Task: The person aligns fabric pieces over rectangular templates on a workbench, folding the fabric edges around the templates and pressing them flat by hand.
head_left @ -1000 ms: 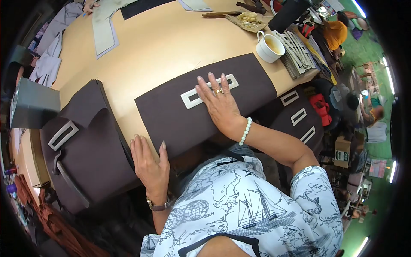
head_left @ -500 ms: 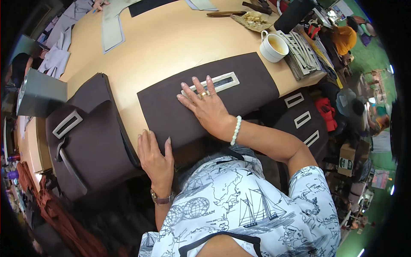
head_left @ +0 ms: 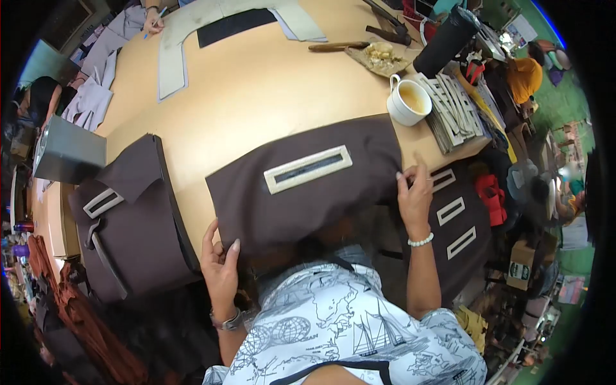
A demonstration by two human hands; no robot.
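Observation:
A dark brown fabric panel lies across the table's near edge, its front part hanging toward my lap. On it sits a pale rectangular frame with a dark slot in the middle. My left hand is at the panel's lower left edge, thumb on the near side and fingers bent round the edge. At the right edge my right hand pinches the panel between thumb and fingers, and the cloth ripples there.
Left is a stack of brown panels with a dark-handled tool on it, beside a metal box. Right are a white cup, pale strips and panels with frames. A person's hand is at the far left.
My right hand has left the pale frame and moved to the panel's right edge. The panel has shifted toward me and is now rippled. My left hand has moved slightly down and left.

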